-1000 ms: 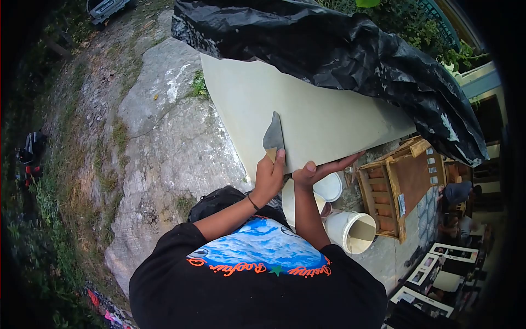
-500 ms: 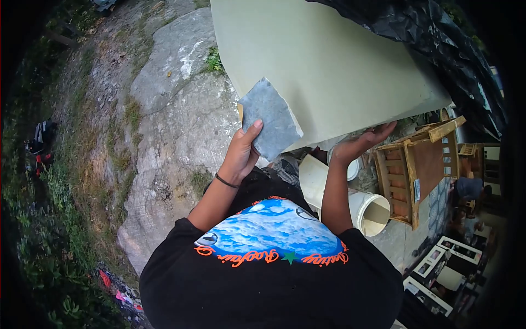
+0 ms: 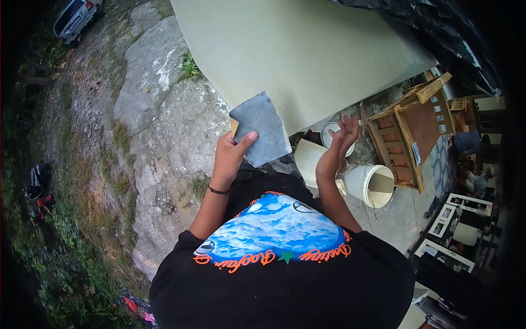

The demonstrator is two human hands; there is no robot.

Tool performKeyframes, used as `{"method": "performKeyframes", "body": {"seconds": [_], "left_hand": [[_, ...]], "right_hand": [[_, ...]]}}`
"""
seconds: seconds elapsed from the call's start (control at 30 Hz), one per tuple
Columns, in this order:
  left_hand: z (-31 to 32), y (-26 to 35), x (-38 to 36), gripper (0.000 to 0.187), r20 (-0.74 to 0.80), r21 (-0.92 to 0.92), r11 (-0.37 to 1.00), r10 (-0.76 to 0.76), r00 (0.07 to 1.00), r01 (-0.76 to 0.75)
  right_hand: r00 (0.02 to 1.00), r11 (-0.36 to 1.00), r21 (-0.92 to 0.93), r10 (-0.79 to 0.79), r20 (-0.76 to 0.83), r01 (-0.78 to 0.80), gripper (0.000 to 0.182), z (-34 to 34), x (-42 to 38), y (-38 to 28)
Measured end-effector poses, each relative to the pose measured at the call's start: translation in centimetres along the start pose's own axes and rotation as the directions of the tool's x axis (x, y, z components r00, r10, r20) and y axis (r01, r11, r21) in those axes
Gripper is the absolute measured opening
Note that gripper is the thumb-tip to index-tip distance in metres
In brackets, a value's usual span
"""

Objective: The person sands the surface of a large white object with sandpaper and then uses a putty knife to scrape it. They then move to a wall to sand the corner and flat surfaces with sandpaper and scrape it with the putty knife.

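My left hand point(image 3: 234, 156) is closed on a sheet of sandpaper point(image 3: 262, 129), its thumb lying across the dark grey face. A curled corner on the left shows a tan underside. Just beyond the sheet is a large pale, smooth board point(image 3: 296, 55), whose near corner lies behind the sandpaper. My right hand point(image 3: 341, 143) is raised with its fingers apart and nothing in it, below the board's right edge and apart from it. Under that hand are a white bucket lying on its side point(image 3: 359, 183) and a round white container point(image 3: 330, 131).
A wooden chair-like frame point(image 3: 402, 145) stands to the right. Black plastic sheeting point(image 3: 422, 27) hangs at the upper right. Rough rock point(image 3: 164, 137) spreads on the left, with plants beyond it. A parked car point(image 3: 76, 21) is at the far upper left. White-framed furniture point(image 3: 444, 255) and people point(image 3: 466, 142) are at the far right.
My right hand has come down off the board's edge, its fingers now spread. My left hand, still holding the sandpaper, has shifted slightly left and nearer my body. The view has turned somewhat.
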State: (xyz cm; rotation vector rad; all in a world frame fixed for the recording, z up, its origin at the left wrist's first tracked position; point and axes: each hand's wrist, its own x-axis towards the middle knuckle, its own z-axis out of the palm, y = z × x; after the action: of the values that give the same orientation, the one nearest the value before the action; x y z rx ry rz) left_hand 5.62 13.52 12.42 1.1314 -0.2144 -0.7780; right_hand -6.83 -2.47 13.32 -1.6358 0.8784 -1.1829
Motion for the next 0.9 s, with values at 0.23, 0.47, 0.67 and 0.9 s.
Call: {"method": "performKeyframes", "body": {"seconds": [0.23,0.47,0.67,0.9], "left_hand": [[-0.9,1.3,-1.0,0.020,0.227,0.160,0.974,-0.194,0.954,0.160],[-3.8,-0.5,0.8,0.033,-0.219,0.268,0.963,0.067,0.973,-0.006],[-0.8,-0.6,1.9,0.033,-0.088,0.428,0.904,0.043,0.995,-0.002],[9.3,-7.0,0.9,0.033,0.564,0.638,0.770,-0.466,0.682,-0.001]], "right_hand": [[0.533,0.930,0.113,0.098,0.840,-0.349,0.036,1.7,-5.4,-0.6],[0.436,0.904,-0.426,0.371,0.820,0.030,0.030,-1.3,-3.0,7.7],[0.372,0.314,-0.718,0.925,0.082,-0.621,0.055,-16.7,-6.5,23.2],[0.264,-0.035,-0.599,0.876,-0.403,-0.800,0.047,-31.5,-24.8,23.6]]}}
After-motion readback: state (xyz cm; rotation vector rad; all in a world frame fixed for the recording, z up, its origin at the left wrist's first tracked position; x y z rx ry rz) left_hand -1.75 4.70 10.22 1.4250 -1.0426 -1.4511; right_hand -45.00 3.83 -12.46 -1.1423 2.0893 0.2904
